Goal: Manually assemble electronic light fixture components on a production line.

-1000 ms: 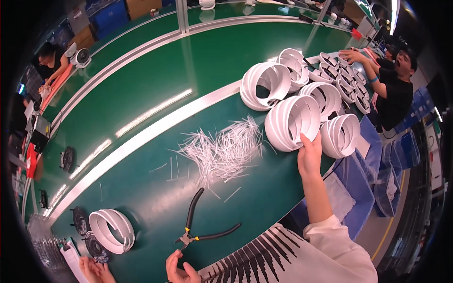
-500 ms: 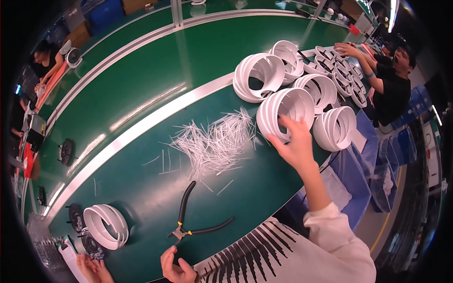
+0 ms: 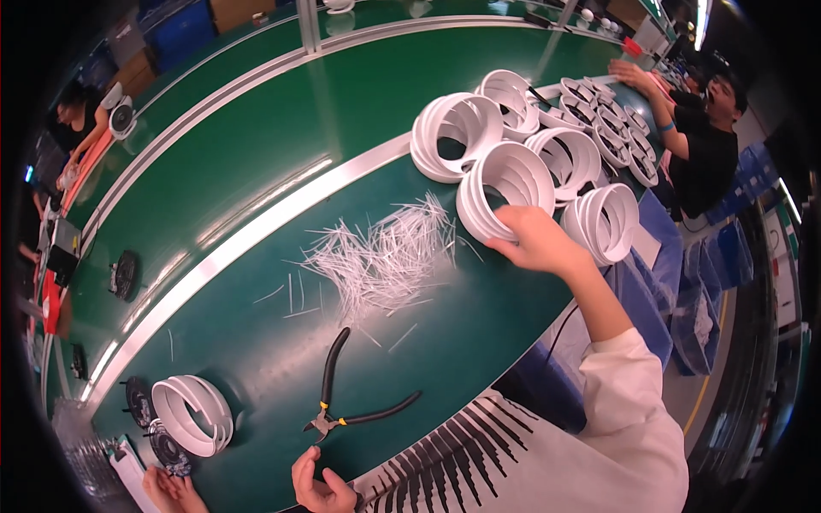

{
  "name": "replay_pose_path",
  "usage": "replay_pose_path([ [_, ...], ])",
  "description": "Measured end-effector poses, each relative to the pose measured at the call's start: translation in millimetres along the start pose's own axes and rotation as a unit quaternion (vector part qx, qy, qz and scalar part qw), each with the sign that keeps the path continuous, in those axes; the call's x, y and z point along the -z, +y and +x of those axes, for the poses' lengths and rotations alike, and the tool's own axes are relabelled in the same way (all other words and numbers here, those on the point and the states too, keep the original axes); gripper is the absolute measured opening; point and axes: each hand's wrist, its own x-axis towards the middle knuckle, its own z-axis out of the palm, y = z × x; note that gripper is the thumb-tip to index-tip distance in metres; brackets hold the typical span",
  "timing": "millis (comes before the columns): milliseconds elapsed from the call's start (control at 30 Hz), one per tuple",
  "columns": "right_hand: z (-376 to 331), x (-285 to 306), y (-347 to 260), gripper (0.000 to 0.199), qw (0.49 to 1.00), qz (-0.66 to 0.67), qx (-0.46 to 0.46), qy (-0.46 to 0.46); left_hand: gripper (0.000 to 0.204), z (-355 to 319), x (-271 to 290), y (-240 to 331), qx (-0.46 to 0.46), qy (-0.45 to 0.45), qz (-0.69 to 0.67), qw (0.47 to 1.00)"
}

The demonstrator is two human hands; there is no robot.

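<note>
My right hand grips the near lower rim of a stack of nested white plastic rings, fingers over the edge and thumb outside. More white ring stacks stand around and behind it. My left hand is loosely curled at the table's near edge, thumb and fingers apart, holding nothing. Just beyond its fingertips lie diagonal cutters with black handles and yellow bands, handles spread. A heap of thin white strips, looking like cut-off plastic pieces, lies on the green table between cutters and rings.
Another person's hands are at lower left, beside a white ring and black round parts. White-rimmed round parts sit far right near a co-worker. Blue lined bins stand past the right edge.
My right hand has come down from the ring stack's opening to its near rim and closed on it. The left hand and the cutters stay put.
</note>
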Motion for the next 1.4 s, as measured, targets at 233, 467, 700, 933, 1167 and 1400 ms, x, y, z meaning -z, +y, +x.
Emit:
replay_pose_path([
  [233,-37,31,-9,0.045,0.953,-0.088,0.090,0.274,0.036,-11,-5,-6,0.049,0.016,-0.025,0.998],
  [467,-195,32,101,0.027,0.655,0.046,-0.164,0.736,0.024,-9,-17,6,-0.036,0.076,0.014,0.996],
  [700,-299,-157,255,0.033,0.810,-0.065,-0.537,0.226,0.033,10,-31,34,-0.108,-0.078,0.208,0.969],
  [933,-270,-204,411,0.047,0.975,0.004,-0.190,0.111,0.034,5,-29,18,-0.044,-0.080,0.311,0.946],
  [1167,-287,-250,398,0.045,0.998,-0.061,0.015,0.000,0.034,4,-33,36,-0.005,-0.046,0.331,0.943],
  [1400,-352,-302,466,0.044,0.969,-0.231,-0.046,-0.079,0.035,5,-32,39,0.008,-0.051,0.296,0.954],
])
